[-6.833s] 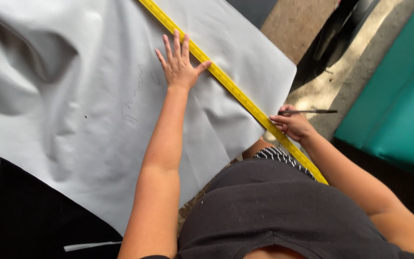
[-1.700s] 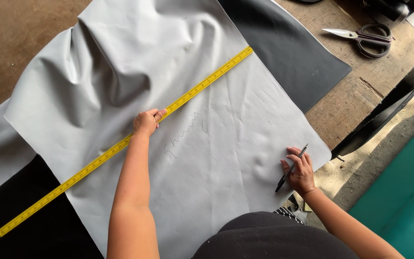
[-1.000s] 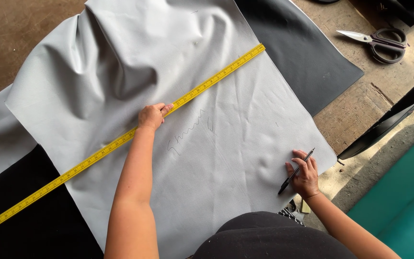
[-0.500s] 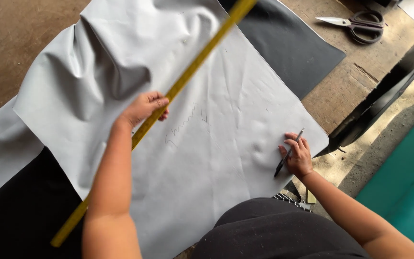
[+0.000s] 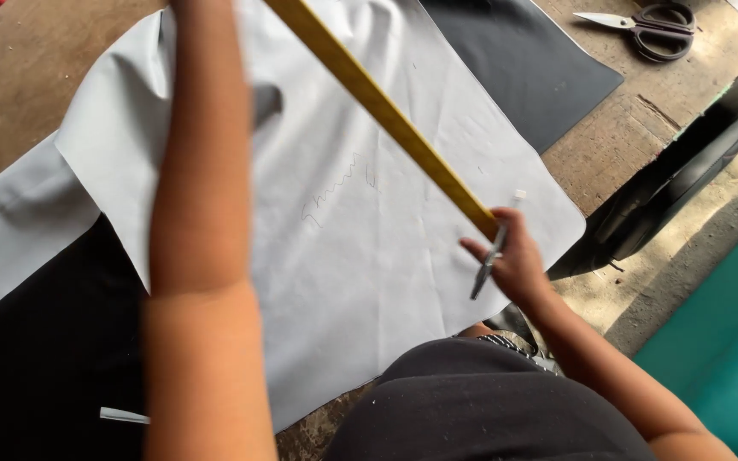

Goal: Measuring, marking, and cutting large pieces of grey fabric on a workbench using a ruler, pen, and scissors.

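**Ruler lifted over the grey sheet**

I saw my right hand point(image 5: 518, 260) gripping the near end of the yellow ruler point(image 5: 382, 107) together with a pen point(image 5: 490, 256), fingers closed round both. The ruler ran up and left from that hand, raised above the grey sheet point(image 5: 369, 256) and out past the top edge of view. My left forearm crossed the sheet towards the top; its hand was out of sight, so I could not tell its grip.

No packages or signs showed. The grey sheet bore a faint pen scribble near its middle. It lay partly over a black sheet point(image 5: 523, 72), with more black material at lower left. Scissors point(image 5: 642, 26) rested well apart at top right on the brown worktop point(image 5: 617, 145). A teal surface point(image 5: 728, 358) filled the lower right corner.
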